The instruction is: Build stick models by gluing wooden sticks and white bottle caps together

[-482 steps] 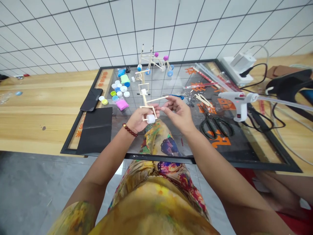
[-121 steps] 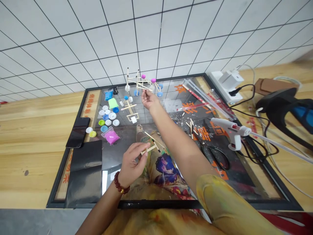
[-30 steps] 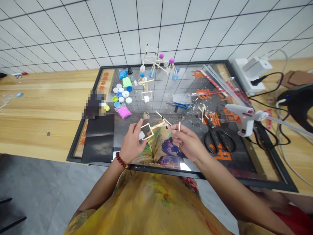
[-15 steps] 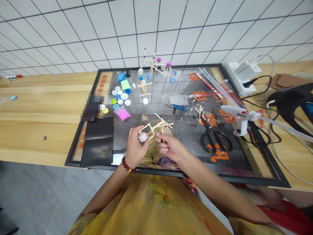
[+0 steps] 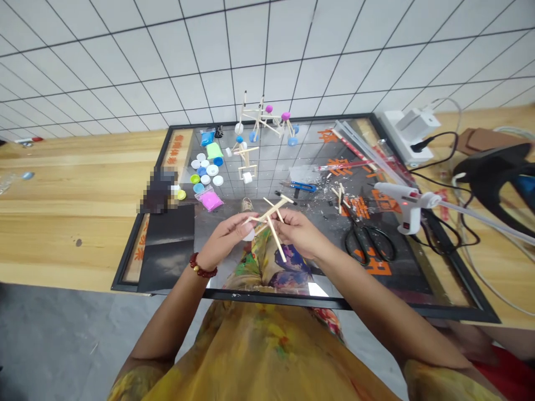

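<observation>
Above the near part of the glass board, my left hand [image 5: 225,236] and my right hand [image 5: 301,231] grip a small model of pale wooden sticks [image 5: 275,209]. My left thumb and fingers pinch its left end, beside a white wheel-like piece [image 5: 249,235] that is partly hidden. On the other side, my right fingers are closed on the stick frame, with one stick slanting down toward me. Farther back stands another stick model [image 5: 247,162] with a white round piece. Behind it is a bigger stick construction [image 5: 261,118] with pink and blue pieces.
Small clay tubs [image 5: 204,171] and a pink clay bag [image 5: 209,199] lie left on the black-framed board [image 5: 292,299]. Blue snips [image 5: 303,186], black scissors [image 5: 368,242], stick offcuts [image 5: 340,196] and a white glue gun [image 5: 407,203] with its cable lie right. A power strip [image 5: 403,133] sits behind.
The stick model has turned in my hands, so its long sticks now point up right and down toward me. My right hand has moved up slightly, and my left hand has shifted a little left.
</observation>
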### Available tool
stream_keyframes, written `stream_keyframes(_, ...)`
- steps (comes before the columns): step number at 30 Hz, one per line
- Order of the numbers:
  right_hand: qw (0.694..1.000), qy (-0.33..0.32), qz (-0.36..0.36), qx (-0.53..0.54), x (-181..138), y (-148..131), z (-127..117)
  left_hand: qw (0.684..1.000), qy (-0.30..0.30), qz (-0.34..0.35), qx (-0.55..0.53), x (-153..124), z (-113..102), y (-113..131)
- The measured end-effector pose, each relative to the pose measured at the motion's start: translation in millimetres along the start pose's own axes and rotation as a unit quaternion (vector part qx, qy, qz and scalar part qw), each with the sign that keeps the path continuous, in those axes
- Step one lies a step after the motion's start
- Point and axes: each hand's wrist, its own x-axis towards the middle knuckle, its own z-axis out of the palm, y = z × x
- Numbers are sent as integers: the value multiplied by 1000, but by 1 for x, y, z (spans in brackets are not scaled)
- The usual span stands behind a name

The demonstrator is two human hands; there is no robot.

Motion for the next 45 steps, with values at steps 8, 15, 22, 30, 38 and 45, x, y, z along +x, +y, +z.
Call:
stream_keyframes(8,995,-92,-16,-39,12,-23,-14,967,-250,-7,-50,38,-16,1)
stream_keyframes(15,991,-110,-27,-67,14,-33,-23,953,-270,-62,-120,51,-20,-6)
stream_keyframes(22,992,-99,-33,-65,17,-39,-24,919,-313,-119,-209,56,-22,-5)
stream_keyframes(30,999,31,-35,14,12,-30,-46,967,-138,-77,-198,57,-6,-10)
stream_keyframes(38,995,83,14,51,6,-8,-58,968,-41,-111,-220,56,-1,-13)
stream_keyframes(45,988,113,-83,65,6,-16,-39,971,-67,-107,-203,50,4,-19)
